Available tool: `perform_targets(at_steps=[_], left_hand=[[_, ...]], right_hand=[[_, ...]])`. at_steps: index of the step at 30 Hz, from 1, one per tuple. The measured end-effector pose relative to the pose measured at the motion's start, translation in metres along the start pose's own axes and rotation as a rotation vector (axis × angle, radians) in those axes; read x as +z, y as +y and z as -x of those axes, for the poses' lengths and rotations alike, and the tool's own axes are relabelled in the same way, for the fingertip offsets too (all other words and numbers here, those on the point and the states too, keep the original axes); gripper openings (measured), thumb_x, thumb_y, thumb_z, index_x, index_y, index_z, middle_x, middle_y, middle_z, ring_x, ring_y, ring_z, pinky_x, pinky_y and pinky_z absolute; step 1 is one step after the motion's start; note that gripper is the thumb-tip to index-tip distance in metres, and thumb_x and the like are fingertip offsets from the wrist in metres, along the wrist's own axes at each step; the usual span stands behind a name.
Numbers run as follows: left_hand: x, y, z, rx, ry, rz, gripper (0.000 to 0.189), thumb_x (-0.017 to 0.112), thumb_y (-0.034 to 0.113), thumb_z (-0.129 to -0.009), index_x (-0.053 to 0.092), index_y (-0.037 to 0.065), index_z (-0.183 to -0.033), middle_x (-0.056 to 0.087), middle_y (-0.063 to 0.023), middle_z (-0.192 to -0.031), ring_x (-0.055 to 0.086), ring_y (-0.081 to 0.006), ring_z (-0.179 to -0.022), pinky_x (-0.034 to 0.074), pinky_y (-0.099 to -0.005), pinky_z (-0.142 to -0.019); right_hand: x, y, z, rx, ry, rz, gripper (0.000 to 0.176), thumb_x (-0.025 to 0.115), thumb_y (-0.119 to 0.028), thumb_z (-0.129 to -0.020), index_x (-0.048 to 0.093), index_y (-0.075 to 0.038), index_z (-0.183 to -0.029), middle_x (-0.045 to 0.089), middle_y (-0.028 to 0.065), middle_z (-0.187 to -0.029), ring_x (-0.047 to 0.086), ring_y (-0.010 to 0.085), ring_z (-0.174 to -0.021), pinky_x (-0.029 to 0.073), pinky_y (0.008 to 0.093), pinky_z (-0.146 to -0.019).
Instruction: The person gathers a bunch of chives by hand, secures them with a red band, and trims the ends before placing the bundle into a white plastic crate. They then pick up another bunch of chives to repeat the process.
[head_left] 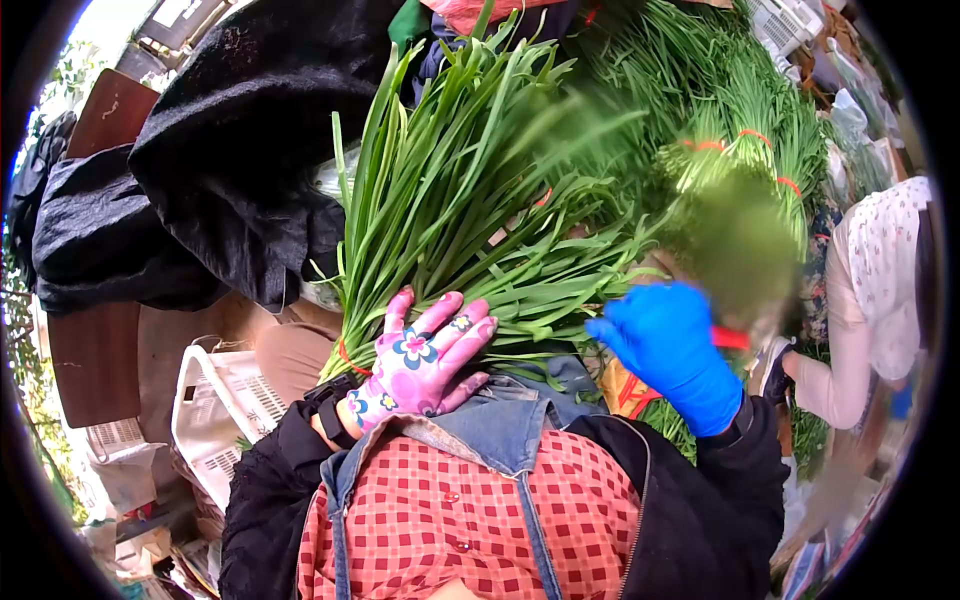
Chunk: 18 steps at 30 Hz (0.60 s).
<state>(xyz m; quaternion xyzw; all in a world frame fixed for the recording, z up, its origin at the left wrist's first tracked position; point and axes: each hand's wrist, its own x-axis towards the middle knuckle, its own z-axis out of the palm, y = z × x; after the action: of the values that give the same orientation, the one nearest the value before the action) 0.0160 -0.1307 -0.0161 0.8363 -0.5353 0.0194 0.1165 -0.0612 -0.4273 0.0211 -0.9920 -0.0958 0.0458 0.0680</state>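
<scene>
Long flat green leaves that look like garlic chives lie fanned across my lap, with a red tie round their lower end. My left hand, in a pink flowered glove, rests on them near that end, fingers spread. At the right of the leaves is my right hand in a blue glove, its fingers curled. A red strip shows beside it, and a smeared green mass is just above. What the curled fingers hold is hidden.
More chives with red ties are heaped at the upper right. Black cloth covers the upper left. A white plastic basket stands at my left. Another person's pale sleeve is at the far right.
</scene>
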Motion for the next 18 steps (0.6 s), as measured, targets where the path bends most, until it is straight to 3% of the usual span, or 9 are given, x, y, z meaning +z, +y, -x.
perform_targets(at_steps=[2, 4, 5, 8, 11, 12, 15, 16, 18], left_hand=[[0.004, -0.002, 0.001, 0.061, 0.024, 0.035, 0.059, 0.07, 0.044, -0.082, 0.06, 0.015, -0.132, 0.058, -0.0051, -0.139, 0.051, -0.0291, -0.128, 0.03, -0.0591, -0.107], [0.005, 0.0, -0.001, 0.085, 0.012, 0.061, 0.057, 0.07, 0.044, -0.082, 0.061, 0.016, -0.131, 0.06, -0.0046, -0.137, 0.052, -0.0297, -0.126, 0.032, -0.0586, -0.105], [0.001, 0.001, -0.004, 0.082, -0.048, 0.055, 0.056, 0.07, 0.045, -0.082, 0.061, 0.016, -0.13, 0.06, -0.0042, -0.135, 0.053, -0.0297, -0.125, 0.032, -0.059, -0.105], [-0.014, 0.004, -0.009, 0.093, -0.122, 0.023, 0.052, 0.069, 0.045, -0.084, 0.063, 0.016, -0.127, 0.06, -0.0046, -0.136, 0.052, -0.0315, -0.127, 0.031, -0.0586, -0.107], [-0.054, 0.001, 0.0, 0.035, 0.0, -0.042, 0.055, 0.076, 0.035, -0.081, 0.061, 0.011, -0.129, 0.062, -0.0066, -0.132, 0.05, -0.0312, -0.13, 0.028, -0.0537, -0.111], [-0.071, -0.006, 0.003, -0.017, 0.087, -0.108, 0.059, 0.077, 0.034, -0.081, 0.06, 0.009, -0.131, 0.064, -0.0079, -0.129, 0.049, -0.0313, -0.131, 0.027, -0.0512, -0.113], [-0.068, -0.037, 0.013, -0.357, 0.326, -0.042, 0.068, 0.077, 0.026, -0.083, 0.048, -0.002, -0.138, 0.054, -0.0188, -0.137, 0.05, -0.035, -0.126, 0.034, -0.045, -0.112], [-0.057, -0.051, 0.02, -0.493, 0.358, 0.038, 0.073, 0.076, 0.026, -0.084, 0.042, -0.002, -0.142, 0.048, -0.0205, -0.142, 0.048, -0.0338, -0.129, 0.036, -0.0412, -0.111], [-0.044, -0.073, 0.028, -0.765, 0.296, 0.352, 0.087, 0.082, 0.036, -0.078, 0.04, -0.005, -0.143, 0.053, -0.0233, -0.134, 0.048, -0.0376, -0.129, 0.036, -0.0435, -0.11]], right_hand=[[-0.005, -0.012, -0.023, -0.082, 0.535, -0.341, 0.018, 0.07, -0.031, -0.086, 0.069, -0.013, -0.085, 0.064, 0.005, -0.077, 0.061, 0.026, -0.069, 0.048, 0.0417, -0.063], [-0.013, -0.027, -0.055, -0.307, 0.603, -0.358, 0.036, 0.071, -0.028, -0.085, 0.067, -0.013, -0.118, 0.067, 0.0068, -0.113, 0.065, 0.0276, -0.096, 0.051, 0.0408, -0.081], [-0.001, -0.04, -0.075, -0.404, 0.644, -0.45, 0.042, 0.071, -0.028, -0.084, 0.064, -0.013, -0.122, 0.065, 0.0063, -0.119, 0.062, 0.0269, -0.108, 0.049, 0.0405, -0.091], [0.044, -0.063, -0.123, -0.364, 0.56, -0.197, 0.035, 0.067, -0.031, -0.085, 0.065, -0.008, -0.11, 0.065, 0.0088, -0.107, 0.058, 0.0287, -0.111, 0.043, 0.0419, -0.099], [0.064, -0.077, -0.105, -0.218, 0.501, -0.146, 0.028, 0.067, -0.035, -0.083, 0.061, -0.008, -0.09, 0.062, 0.0072, -0.088, 0.059, 0.0253, -0.094, 0.042, 0.0437, -0.092], [0.067, -0.079, -0.097, -0.197, 0.488, -0.111, 0.03, 0.066, -0.034, -0.085, 0.063, -0.007, -0.096, 0.062, 0.0062, -0.087, 0.059, 0.0239, -0.092, 0.04, 0.0437, -0.091], [0.075, -0.082, -0.078, -0.116, 0.479, -0.079, 0.039, 0.065, -0.034, -0.087, 0.065, -0.004, -0.111, 0.065, 0.0067, -0.095, 0.06, 0.024, -0.095, 0.039, 0.0424, -0.089], [0.077, -0.08, -0.077, -0.132, 0.61, -0.121, 0.028, 0.062, -0.032, -0.088, 0.063, -0.006, -0.097, 0.061, 0.005, -0.085, 0.057, 0.022, -0.084, 0.04, 0.0408, -0.081], [0.079, -0.079, -0.068, -0.11, 0.568, -0.139, 0.038, 0.064, -0.033, -0.087, 0.064, -0.003, -0.111, 0.064, 0.0068, -0.098, 0.059, 0.0234, -0.096, 0.041, 0.042, -0.084]])
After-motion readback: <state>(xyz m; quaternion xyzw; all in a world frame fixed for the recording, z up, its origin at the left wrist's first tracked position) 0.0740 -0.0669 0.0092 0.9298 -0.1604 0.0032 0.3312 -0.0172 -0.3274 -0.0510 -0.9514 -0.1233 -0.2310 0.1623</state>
